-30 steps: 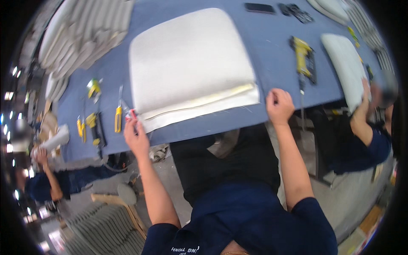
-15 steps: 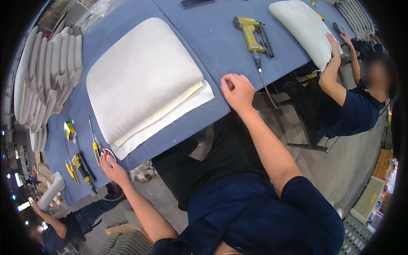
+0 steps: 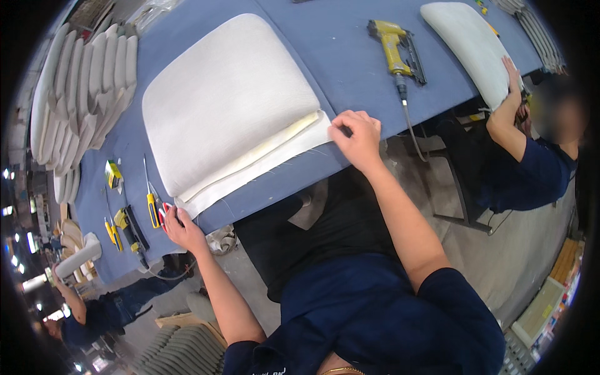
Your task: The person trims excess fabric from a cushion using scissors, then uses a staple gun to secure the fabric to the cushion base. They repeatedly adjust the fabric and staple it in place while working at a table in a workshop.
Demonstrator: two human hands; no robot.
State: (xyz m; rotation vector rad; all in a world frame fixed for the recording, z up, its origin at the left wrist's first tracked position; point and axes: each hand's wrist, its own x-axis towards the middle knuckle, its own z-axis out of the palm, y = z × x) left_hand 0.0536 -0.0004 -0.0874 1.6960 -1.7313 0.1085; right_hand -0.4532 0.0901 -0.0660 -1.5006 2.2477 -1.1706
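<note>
A pale grey upholstered seat cushion (image 3: 225, 100) lies on the blue-covered table in front of me. A white fabric flap (image 3: 262, 165) with frayed threads runs along its near edge, beside a strip of yellowish padding. My right hand (image 3: 359, 140) pinches the flap's right end between curled fingers and thumb. At the flap's left end, my left hand (image 3: 185, 232) has its fingers bent round the corner, though the exact contact is partly hidden. Red-handled scissors (image 3: 165, 211) lie right beside those fingers. Next to them is a yellow-handled screwdriver (image 3: 153, 209) with a long thin shaft.
A yellow staple gun (image 3: 394, 53) with a hose lies right of the cushion. Another staple gun (image 3: 130, 228), yellow pliers (image 3: 112, 234) and a small box (image 3: 113, 174) are at left. Stacked cushions (image 3: 87, 94) stand far left. A co-worker (image 3: 531, 150) handles another cushion (image 3: 465, 47) at right.
My right hand has come from beside the cushion onto the flap's right end. My left hand has shifted slightly toward the flap's left corner. The view has moved a little.
</note>
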